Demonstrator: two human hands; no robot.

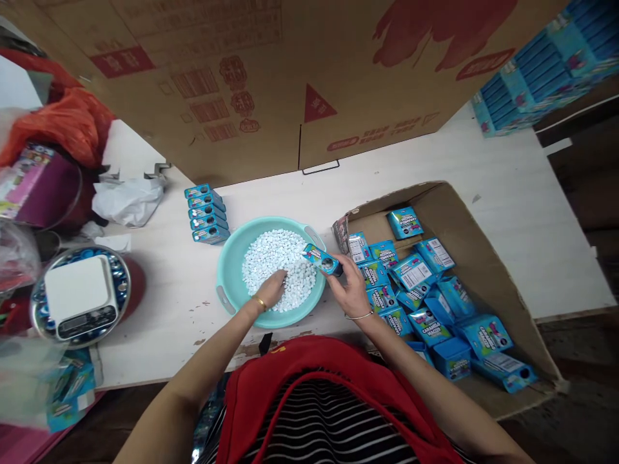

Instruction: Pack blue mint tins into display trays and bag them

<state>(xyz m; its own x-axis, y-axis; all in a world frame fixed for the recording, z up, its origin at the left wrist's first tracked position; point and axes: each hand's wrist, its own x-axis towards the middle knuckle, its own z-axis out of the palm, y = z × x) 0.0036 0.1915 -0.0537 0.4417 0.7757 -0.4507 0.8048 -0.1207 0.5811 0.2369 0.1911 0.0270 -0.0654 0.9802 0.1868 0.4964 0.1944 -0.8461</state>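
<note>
my right hand (351, 290) is clamped on a small blue box (322, 259), held tilted over the right rim of the teal basin (227, 270), its open end toward me. my left hand (273, 290) is down in the white tablets (278, 261) that fill the basin, fingers curled together on them; whether any are pinched in that grip i cannot tell. the basin sits near the middle of the worktop (483, 193), close to its front edge.

judging by what lies about, the work looks only partly done: five boxes stand in a neat row (207, 214) just behind the basin's left side, while many more lie loose in the cardboard tray (464, 225) toward the right edge. a scale (80, 296) sits near the left edge, on a round tin.

the print on the boxes is too small to read. i cannot tell whether the loose ones are filled or empty, and my red apron (309, 380) hides the front edge.
</note>
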